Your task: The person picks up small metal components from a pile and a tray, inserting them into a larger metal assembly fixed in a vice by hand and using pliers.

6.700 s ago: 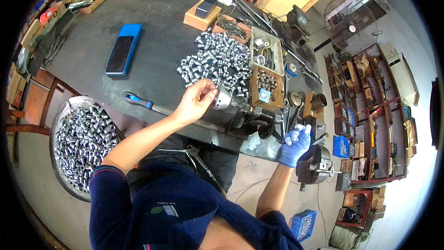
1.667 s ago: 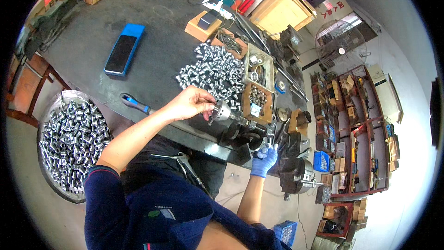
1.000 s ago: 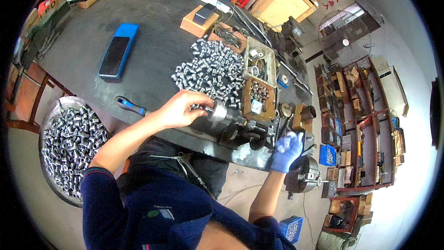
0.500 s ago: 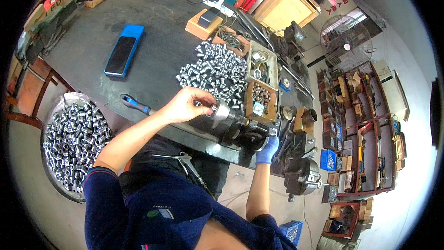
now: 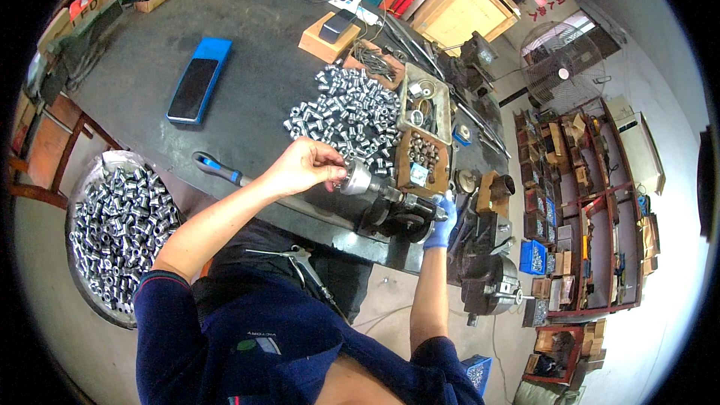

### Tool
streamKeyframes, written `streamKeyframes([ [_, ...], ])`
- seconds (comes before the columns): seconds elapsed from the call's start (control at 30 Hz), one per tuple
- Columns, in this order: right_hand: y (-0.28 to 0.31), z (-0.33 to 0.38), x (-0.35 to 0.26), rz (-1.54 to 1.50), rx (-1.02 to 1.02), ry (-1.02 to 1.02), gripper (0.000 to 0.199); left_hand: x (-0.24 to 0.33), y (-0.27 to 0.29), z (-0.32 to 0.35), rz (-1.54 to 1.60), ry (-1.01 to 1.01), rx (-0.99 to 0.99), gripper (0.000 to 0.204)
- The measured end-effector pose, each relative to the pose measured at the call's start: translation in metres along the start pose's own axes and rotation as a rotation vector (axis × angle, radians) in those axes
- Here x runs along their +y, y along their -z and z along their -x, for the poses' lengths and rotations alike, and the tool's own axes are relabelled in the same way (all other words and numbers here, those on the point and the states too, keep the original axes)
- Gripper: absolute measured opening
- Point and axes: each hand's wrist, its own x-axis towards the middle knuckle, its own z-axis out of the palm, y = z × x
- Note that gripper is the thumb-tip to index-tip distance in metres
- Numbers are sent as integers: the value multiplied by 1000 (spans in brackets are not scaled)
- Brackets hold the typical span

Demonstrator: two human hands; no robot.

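Grasping with the left hand (image 5: 304, 166): fingers bent and pinched on the front end of the chuck (image 5: 358, 178), most probably on a small metal sleeve there, but too small to tell for sure. Right hand (image 5: 441, 221), in a blue glove, closed around the far end of the same machine (image 5: 397, 210), at the edge of the surface (image 5: 135, 67); what exactly sits inside this grip, cannot tell.

Machine placed at the near edge of the dark surface, just in front of the body. Directly behind the left hand, a heap of shiny sleeves (image 5: 349, 116), lying loose and touching one another. Right of the heap, two open boxes: a pale tray (image 5: 424, 101) with rings and small parts, and a wooden box (image 5: 420, 161) with dark pieces.

Left of the left hand, a tool with blue handle (image 5: 217, 169), lying flat near the edge. Further back, a phone on a blue case (image 5: 196, 90), well apart from the heap. Below the surface, on the left, a round basin (image 5: 120, 240) full of more sleeves. Farther right, shelves (image 5: 577, 202) with many boxes, and a fan (image 5: 559, 67) behind them.
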Motion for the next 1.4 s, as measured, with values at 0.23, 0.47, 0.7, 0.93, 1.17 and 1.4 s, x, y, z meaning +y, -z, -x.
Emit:
streamKeyframes([
  [0.23,-77,61,-88,-367,-93,244,33,3,6,2,43,42,-27,16],
  [0.47,-30,128,-63,-340,-185,146,47,-1,6,3,158,62,-26,17],
  [0.7,-25,45,6,-132,209,45,25,5,6,2,133,71,-26,20],
  [0.93,-67,41,-73,-256,-92,280,22,40,68,78,-285,81,282,15],
  [1.17,-44,127,-70,-420,-131,484,39,44,160,256,-1066,422,755,15],
  [1.4,-13,117,-8,-282,59,96,30,38,93,168,-1227,124,763,24],
])
